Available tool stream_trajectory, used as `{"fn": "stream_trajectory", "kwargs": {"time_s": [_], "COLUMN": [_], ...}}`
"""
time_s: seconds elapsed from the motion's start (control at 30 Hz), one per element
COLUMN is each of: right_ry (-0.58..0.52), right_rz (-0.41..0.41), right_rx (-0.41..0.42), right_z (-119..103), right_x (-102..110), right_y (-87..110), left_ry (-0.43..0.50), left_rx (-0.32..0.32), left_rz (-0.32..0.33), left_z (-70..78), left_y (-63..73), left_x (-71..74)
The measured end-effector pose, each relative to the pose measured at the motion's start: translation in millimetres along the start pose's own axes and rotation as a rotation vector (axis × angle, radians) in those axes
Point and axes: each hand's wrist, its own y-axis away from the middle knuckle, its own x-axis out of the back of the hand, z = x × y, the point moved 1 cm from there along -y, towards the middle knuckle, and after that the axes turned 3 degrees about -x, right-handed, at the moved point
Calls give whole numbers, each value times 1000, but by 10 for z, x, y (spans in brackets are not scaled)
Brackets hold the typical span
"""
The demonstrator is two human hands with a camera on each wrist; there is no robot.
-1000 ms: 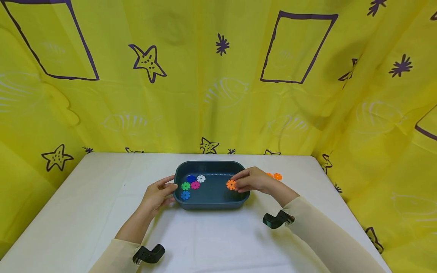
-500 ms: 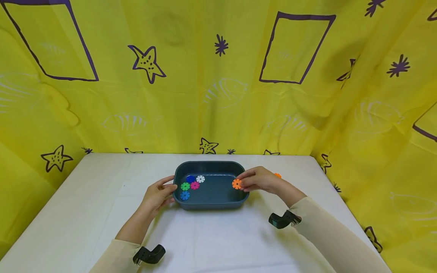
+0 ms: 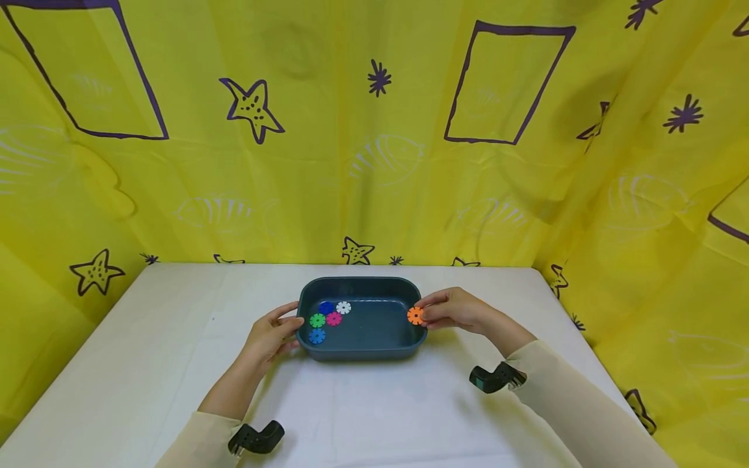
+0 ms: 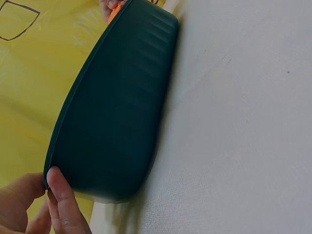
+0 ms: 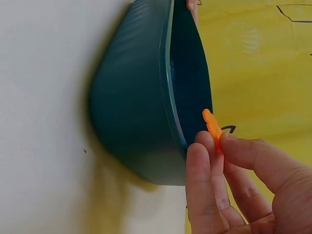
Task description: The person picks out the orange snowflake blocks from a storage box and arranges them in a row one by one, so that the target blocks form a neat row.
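Observation:
A dark teal plastic tub point(image 3: 371, 331) is at the middle of the white table. My left hand point(image 3: 270, 333) grips its left rim, with the thumb and fingers on either side of the edge in the left wrist view. Between thumb and fingertips, my right hand point(image 3: 459, 311) pinches an orange notched disc point(image 3: 415, 316) at the tub's right rim. Seen edge-on in the right wrist view, that orange piece point(image 5: 212, 127) is beside the rim. Inside the tub's left part lie notched discs: dark blue point(image 3: 326, 307), white point(image 3: 343, 307), green point(image 3: 317, 320), pink point(image 3: 333, 318) and blue point(image 3: 317, 336).
The white-covered table point(image 3: 363, 416) spreads around the tub on all sides. A yellow curtain point(image 3: 328, 188) with purple drawings hangs behind and along both sides. Each sleeve carries a black wrist camera point(image 3: 257, 437).
My right hand has drawn the orange disc rightward from over the tub's floor to its right rim. Loose orange discs beyond that hand are now hidden. My left hand stays put.

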Motion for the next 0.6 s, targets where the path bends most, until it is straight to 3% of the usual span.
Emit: {"fn": "stream_trajectory", "kwargs": {"time_s": [0.6], "right_ry": [-25], "right_rz": [28], "right_rx": [-19], "right_z": [127], "right_x": [176], "right_y": [31], "left_ry": [37], "left_rx": [0], "left_rz": [-23], "left_z": [-8], "left_y": [24], "left_x": [0]}}
